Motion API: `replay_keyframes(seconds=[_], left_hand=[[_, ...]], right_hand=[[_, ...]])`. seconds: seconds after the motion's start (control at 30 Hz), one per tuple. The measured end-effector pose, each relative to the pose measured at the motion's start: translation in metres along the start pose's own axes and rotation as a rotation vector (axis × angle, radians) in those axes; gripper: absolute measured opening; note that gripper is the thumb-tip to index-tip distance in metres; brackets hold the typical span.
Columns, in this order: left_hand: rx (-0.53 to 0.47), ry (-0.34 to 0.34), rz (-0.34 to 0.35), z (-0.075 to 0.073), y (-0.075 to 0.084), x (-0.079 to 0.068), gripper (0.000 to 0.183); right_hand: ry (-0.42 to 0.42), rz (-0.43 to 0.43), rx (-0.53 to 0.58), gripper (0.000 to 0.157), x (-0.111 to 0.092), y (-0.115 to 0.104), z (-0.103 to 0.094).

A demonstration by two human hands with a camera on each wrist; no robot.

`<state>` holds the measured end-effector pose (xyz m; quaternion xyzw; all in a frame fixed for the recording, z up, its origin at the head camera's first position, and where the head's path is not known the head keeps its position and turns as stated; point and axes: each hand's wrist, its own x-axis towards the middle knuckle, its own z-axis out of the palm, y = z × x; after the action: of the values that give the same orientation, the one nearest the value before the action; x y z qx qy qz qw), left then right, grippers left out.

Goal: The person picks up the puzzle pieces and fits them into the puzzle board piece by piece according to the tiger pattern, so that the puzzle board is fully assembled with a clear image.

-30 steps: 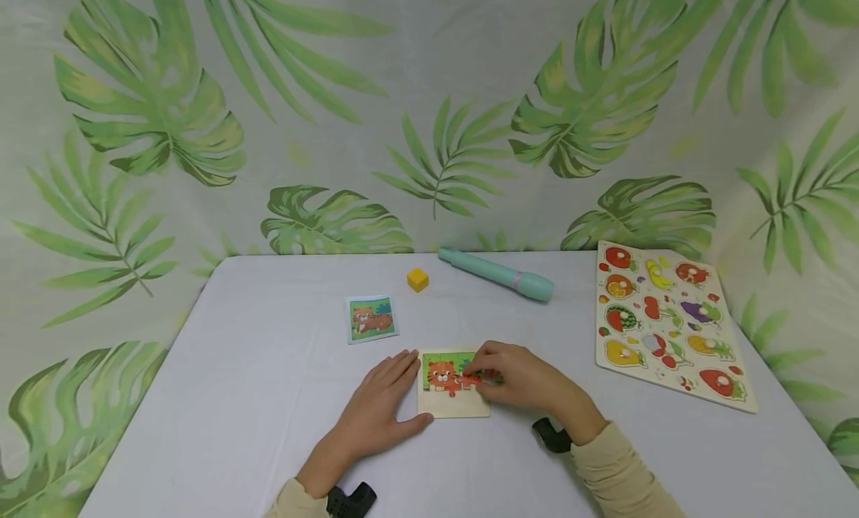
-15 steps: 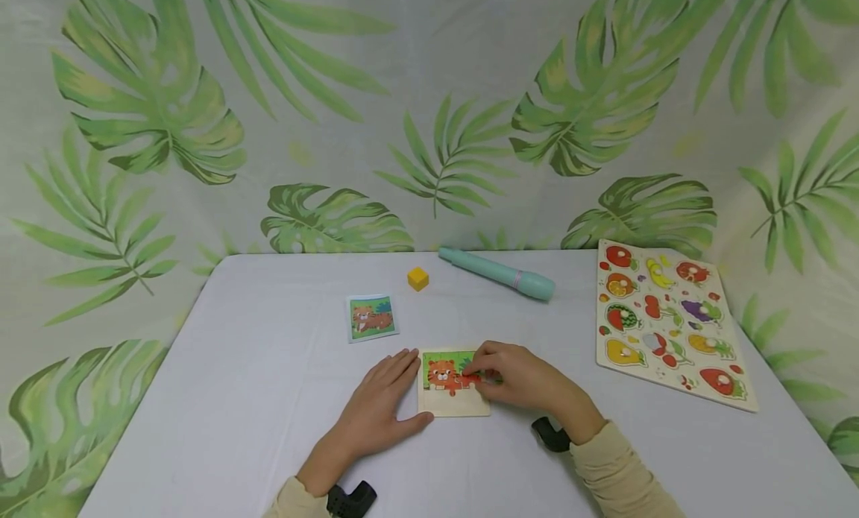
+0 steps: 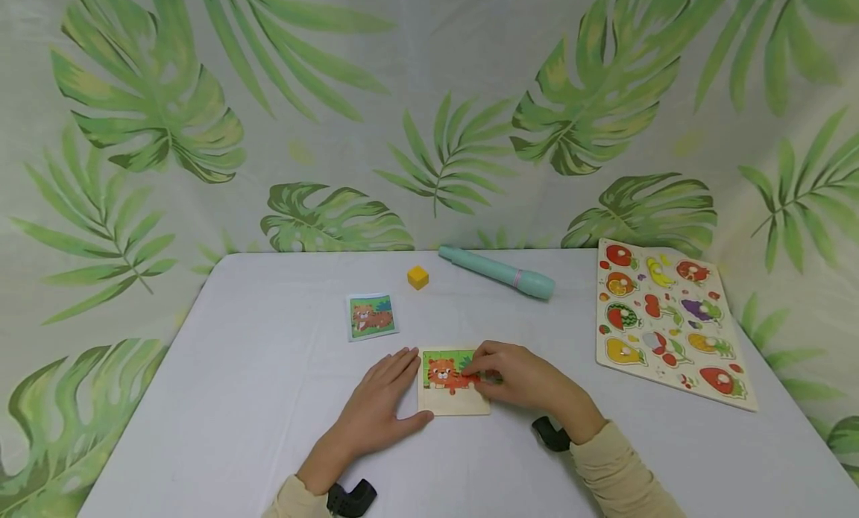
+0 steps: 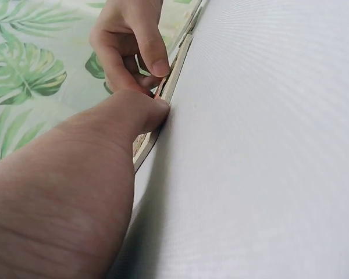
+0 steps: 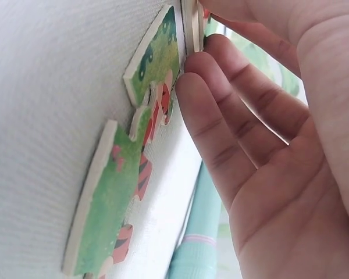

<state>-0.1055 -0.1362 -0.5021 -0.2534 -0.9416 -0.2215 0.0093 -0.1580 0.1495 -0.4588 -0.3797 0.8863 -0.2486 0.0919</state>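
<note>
A small wooden jigsaw board (image 3: 456,407) lies flat on the white table, its upper part filled with orange tiger and green pieces (image 3: 441,373), its lower part bare wood. My left hand (image 3: 379,410) rests along the board's left side, fingers straight, thumb at the lower left corner. On the board's right side, my right hand (image 3: 523,376) pinches a red-orange jigsaw piece (image 3: 467,382) between thumb and fingers, at the tiger's body. The hand covers part of this piece. In the right wrist view, loose green jigsaw pieces (image 5: 107,203) with red striped parts lie on the table near that hand.
Behind the board lie a tiger picture card (image 3: 372,317), a yellow cube (image 3: 418,277) and a long teal tube with a wider end (image 3: 496,272). A fruit peg puzzle board (image 3: 607,346) lies at the right. Leaf-patterned cloth hangs along the table's far edge.
The red-orange piece has shifted slightly and now sits closer in line with the tiger pieces beside it. My left hand stays in place and my right hand has barely moved.
</note>
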Motion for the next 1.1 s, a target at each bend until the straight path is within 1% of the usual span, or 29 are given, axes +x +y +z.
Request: replay_keyframes(seconds=[0.4,0.6,0.83,1.1], left_hand=[[0.000,-0.002,0.011,0.000,-0.002,0.000,0.091],[0.001,-0.010,0.003,-0.001,-0.001,0.000,0.091],[0.002,-0.007,-0.001,0.000,-0.001,0.001,0.090],[0.002,-0.010,-0.003,0.001,-0.002,0.001,0.090]], right_hand=[[0.014,-0.006,0.000,0.023,0.000,0.001,0.001],[0.007,-0.003,-0.009,0.023,-0.001,0.001,-0.001],[0.018,0.012,0.017,0.024,-0.003,0.001,-0.006],[0.008,0.027,0.034,0.027,-0.005,0.000,-0.011]])
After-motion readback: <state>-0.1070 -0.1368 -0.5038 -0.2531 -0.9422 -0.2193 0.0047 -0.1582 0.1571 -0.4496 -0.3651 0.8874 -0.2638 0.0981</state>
